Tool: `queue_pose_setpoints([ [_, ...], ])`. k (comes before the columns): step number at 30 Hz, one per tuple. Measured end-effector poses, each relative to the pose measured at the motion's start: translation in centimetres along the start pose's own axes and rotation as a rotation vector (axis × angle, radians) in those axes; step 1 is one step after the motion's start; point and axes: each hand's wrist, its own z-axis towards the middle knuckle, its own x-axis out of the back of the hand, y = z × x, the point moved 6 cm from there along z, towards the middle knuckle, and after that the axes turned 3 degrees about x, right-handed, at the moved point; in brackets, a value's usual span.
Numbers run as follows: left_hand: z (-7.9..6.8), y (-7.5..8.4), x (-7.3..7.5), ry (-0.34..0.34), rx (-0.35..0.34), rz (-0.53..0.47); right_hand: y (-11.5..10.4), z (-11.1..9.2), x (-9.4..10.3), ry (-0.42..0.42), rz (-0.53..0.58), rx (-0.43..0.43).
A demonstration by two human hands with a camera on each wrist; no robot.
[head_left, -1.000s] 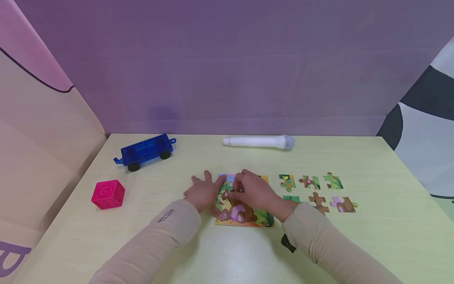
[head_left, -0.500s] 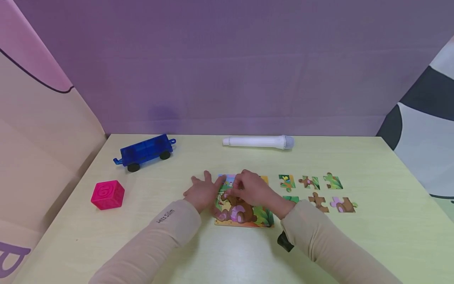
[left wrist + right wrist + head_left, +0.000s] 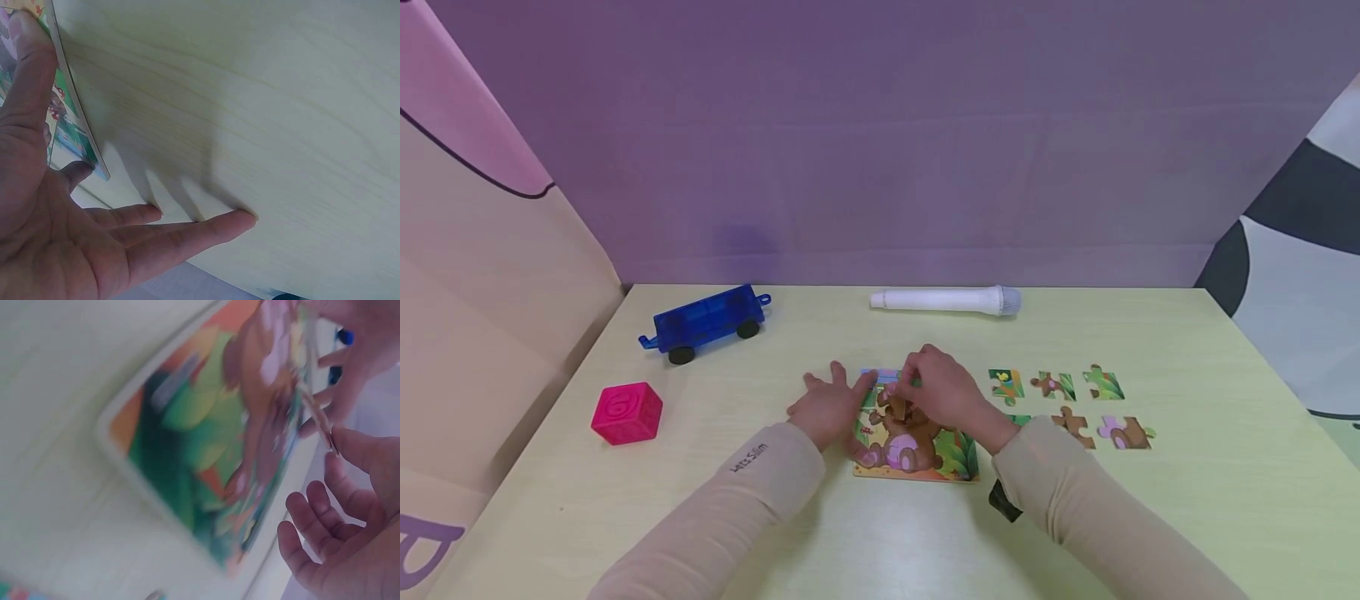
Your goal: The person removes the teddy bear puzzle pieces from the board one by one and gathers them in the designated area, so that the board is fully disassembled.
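A jigsaw puzzle board [image 3: 958, 462] with a brown bear picture lies flat on the table between both hands. My left hand [image 3: 826, 410] spreads its fingers along the board's left side; in the left wrist view the thumb [image 3: 34, 69] rests on the board's edge and other fingers touch the table. Over the board's upper part, my right hand [image 3: 946, 387] pinches a jigsaw piece [image 3: 319, 415] between thumb and index finger. That piece appears tilted, edge-on in the right wrist view. The right hand covers the board's upper right.
Several loose jigsaw pieces [image 3: 1104, 383] lie in two rows right of the board, one partly behind the right sleeve. A white toy microphone [image 3: 940, 300] lies at the back. On the left are a blue toy wagon [image 3: 709, 319] and a pink block [image 3: 627, 413].
My right hand has shifted slightly right and away from me, and the pinched piece now shows tilted above the board. The left hand stays in place.
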Motion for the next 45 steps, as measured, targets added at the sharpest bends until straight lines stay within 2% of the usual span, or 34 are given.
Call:
queue_pose_setpoints([
  [5, 0.0, -0.1, -0.1, -0.005, 0.001, -0.014, 1.3, 0.0, 0.1, -0.027, -0.016, -0.024],
  [11, 0.0, -0.1, -0.1, -0.004, 0.005, -0.019, 1.1, -0.3, -0.3, -0.094, -0.108, 0.071],
  [14, 0.0, -0.1, 0.0, 0.000, 0.002, -0.021, 1.0, -0.5, -0.5, -0.092, -0.157, 0.106],
  [25, -0.2, -0.1, 0.1, 0.001, -0.006, -0.038, 1.0, -1.3, -0.2, -0.091, -0.213, 0.191],
  [36, 0.0, -0.1, -0.1, 0.008, -0.010, -0.027, 1.2, -1.5, -0.2, -0.094, -0.123, 0.209],
  [45, -0.2, -0.1, 0.1, 0.012, -0.015, -0.035, 2.0, -2.3, 0.6, -0.074, -0.110, 0.257],
])
